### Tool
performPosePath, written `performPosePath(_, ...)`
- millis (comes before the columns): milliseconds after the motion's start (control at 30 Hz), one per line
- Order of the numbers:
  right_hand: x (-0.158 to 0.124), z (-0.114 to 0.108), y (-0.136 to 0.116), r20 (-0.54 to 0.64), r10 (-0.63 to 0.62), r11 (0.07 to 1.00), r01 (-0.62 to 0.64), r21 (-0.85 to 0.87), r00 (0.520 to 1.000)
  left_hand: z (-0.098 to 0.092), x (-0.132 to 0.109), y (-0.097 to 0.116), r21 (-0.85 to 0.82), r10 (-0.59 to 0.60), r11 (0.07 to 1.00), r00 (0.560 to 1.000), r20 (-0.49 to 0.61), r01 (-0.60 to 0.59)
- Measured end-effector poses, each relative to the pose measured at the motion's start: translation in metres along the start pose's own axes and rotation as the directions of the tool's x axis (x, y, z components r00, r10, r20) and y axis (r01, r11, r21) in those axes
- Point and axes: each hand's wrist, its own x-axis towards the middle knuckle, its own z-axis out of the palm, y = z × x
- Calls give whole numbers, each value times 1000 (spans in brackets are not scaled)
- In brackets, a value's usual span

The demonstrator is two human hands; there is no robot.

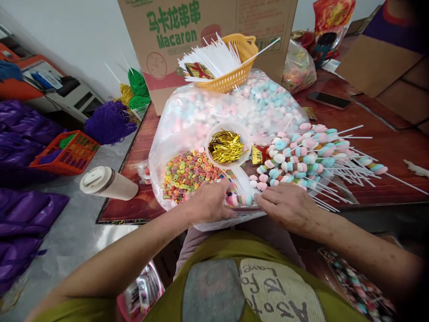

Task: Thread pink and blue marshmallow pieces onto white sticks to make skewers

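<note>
- My left hand (212, 199) is curled, thumb and fingers pinching near the left end of a short row of soft pink, white and blue round candies (241, 200). I think it grips there to keep the row steady and level.
- My right hand (284, 205) is bent, with its fingertips just beside the blue right end of this row. Whether they pinch something, I cannot tell, because the fingers cover the place.
- The row itself lies between both hands, close to the near edge of the dark red wooden table (395, 152) and in front of my body, perhaps so that both hands can work on it without stretching.
- Small multicoloured ring-shaped candies (187, 176) lie beyond my left hand, probably for easy picking.
- A round whitish plastic bowl (245, 136) stands between the candy heaps. It holds shiny gold strips (226, 146), maybe gathered there so they do not scatter.
- Many pastel candy skewers (295, 156) are piled beyond my right hand, most with their bare white ends to the right, which seems to keep the pile in order.
- A yellow perforated plastic basket (231, 74) with thin white sticks (214, 58) sits farther back, likely to leave the near space for the hands.
</note>
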Motion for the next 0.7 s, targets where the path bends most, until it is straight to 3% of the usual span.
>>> performPosePath(67, -1, -5, 4, -28, -55, 998, 54, -17, 998, -10, -1, -10, -163, 43, 986, 990, 131, -21)
performPosePath(133, -2, -8, 7, -30, -79, 997, 79, -5, 996, -15, -1, -18, -226, 135, 969, 978, 157, -97)
performPosePath(200, -4, -10, 7, -17, -55, 998, 55, 18, 998, -11, -2, -23, -172, 210, 965, 976, 53, -198)
performPosePath(267, -7, -10, 7, 9, -4, 999, 4, 40, 1000, -2, -3, -24, -59, 232, 968, 962, -144, -243)
performPosePath(333, -9, -10, 7, 31, 31, 998, -32, 50, 999, 7, -6, -24, 73, 246, 969, 912, -327, -235)
performPosePath(400, -10, -11, 6, 33, 42, 998, -44, 45, 999, 12, -10, -23, 206, 277, 956, 869, -410, -208)
performPosePath(467, -11, -12, 6, 9, 24, 999, -25, 40, 1000, 11, -13, -22, 313, 290, 935, 863, -414, -164)
performPosePath(533, -11, -14, 5, -18, 1, 999, 0, 42, 1000, 7, -15, -22, 366, 267, 923, 886, -378, -122)
performPosePath(700, -11, -18, 7, -22, -20, 998, 21, 51, 1000, 0, -10, -21, 313, 255, 933, 938, -233, -176)
